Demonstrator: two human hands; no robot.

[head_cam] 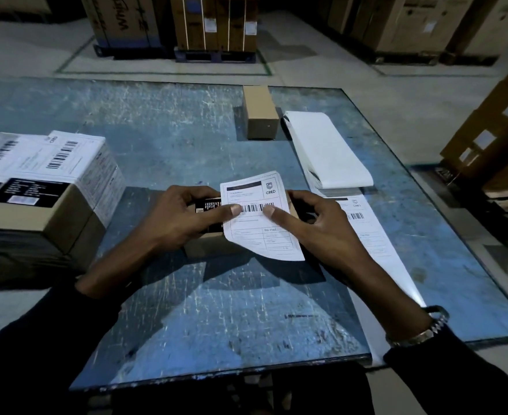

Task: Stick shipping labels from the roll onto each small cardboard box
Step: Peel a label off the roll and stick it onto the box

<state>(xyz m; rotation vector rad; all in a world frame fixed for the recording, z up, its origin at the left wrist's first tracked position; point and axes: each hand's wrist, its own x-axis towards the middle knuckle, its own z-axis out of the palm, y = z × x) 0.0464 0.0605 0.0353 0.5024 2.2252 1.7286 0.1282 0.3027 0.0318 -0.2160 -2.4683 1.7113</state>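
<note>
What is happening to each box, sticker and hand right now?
White shipping label: partly stuck, bottom edge hanging off.
Small cardboard box under it: mostly covered.
Left hand: thumb pressing label.
Right hand: thumb pressing label.
Plain brown box: unlabelled.
Stacked labelled boxes: labelled.
White label strip: unrolled, flat.

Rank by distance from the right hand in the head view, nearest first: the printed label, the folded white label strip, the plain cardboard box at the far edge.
From the right hand:
1. Printed label, under its thumb.
2. Folded white label strip, beyond, right.
3. Plain cardboard box, far edge.
</note>
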